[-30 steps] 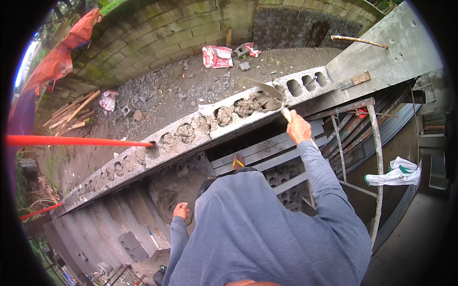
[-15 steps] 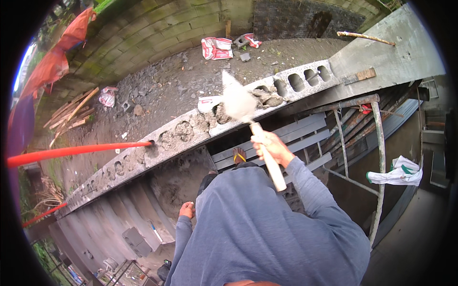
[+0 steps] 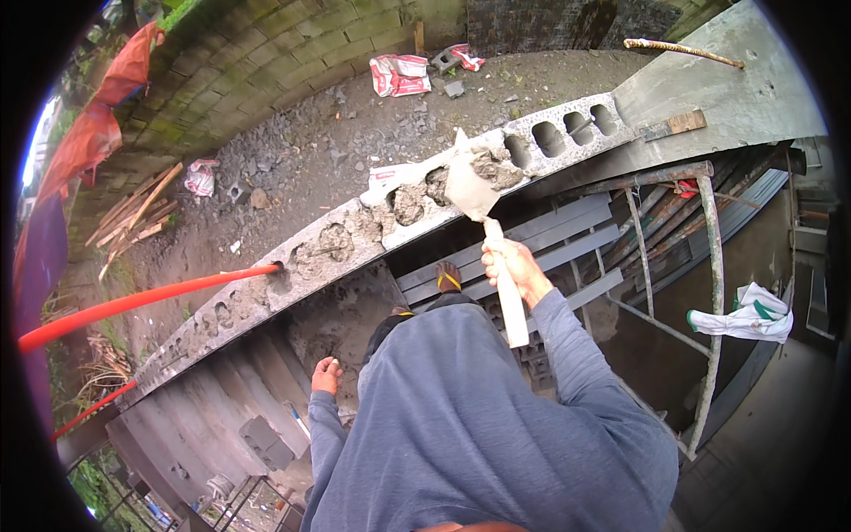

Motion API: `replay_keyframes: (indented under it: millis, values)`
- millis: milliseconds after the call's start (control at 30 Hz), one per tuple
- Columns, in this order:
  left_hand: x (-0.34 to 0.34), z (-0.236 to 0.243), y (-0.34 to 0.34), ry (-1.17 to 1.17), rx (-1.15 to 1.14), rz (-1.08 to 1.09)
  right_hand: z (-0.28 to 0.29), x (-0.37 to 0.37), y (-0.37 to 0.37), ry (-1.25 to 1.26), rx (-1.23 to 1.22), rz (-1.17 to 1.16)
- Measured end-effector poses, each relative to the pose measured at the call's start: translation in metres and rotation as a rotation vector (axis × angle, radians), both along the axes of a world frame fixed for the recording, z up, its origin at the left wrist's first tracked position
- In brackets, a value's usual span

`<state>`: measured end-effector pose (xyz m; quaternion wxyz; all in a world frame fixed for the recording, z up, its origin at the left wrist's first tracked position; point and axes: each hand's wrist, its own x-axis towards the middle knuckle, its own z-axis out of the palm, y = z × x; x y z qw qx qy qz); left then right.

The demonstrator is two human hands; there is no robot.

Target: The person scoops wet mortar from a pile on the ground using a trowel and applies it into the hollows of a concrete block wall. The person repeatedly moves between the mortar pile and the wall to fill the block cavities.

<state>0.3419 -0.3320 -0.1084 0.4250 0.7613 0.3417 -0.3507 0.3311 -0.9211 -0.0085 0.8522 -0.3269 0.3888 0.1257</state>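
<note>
My right hand (image 3: 521, 273) is closed round the pale handle of a pointed trowel (image 3: 472, 188). The trowel's blade is over the top of a hollow concrete block wall (image 3: 567, 142), beside a lump of wet mortar (image 3: 498, 168). Mortar fills or rings several block cells to the left, while the cells to the right are open holes. Low beside my body, my left hand (image 3: 326, 375) hangs with its fingers curled in, and no object shows in it. The blade hides part of the wall top.
An orange-red bar (image 3: 151, 304) slants out of the wall at left. On the right stands a metal scaffold frame (image 3: 712, 266) with a white glove (image 3: 749, 315) on it. My foot (image 3: 449, 277) is on grey planks (image 3: 532, 239). Beyond the wall lie torn sacks (image 3: 401, 76) and scrap wood (image 3: 137, 217).
The trowel has moved right along the wall, its blade now lower and close to the mortar. My left hand has shifted slightly left and up.
</note>
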Motion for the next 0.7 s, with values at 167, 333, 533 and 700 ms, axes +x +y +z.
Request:
replay_keyframes:
  millis: [167,333,533,700]
  values:
    - [-0.021,-0.008,-0.001,0.038,0.044,-0.029,-0.005,-0.002,-0.037,0.006,-0.086,0.050]
    - [-0.042,-0.021,0.004,0.047,0.012,-0.031,0.005,-0.001,-0.077,0.001,0.030,-0.034]
    - [-0.038,-0.027,0.005,0.063,-0.007,-0.010,0.027,-0.004,-0.089,-0.233,0.343,-0.030]
    - [-0.014,-0.013,-0.018,0.050,0.019,-0.025,0.013,-0.009,-0.048,-0.153,0.300,-0.023]
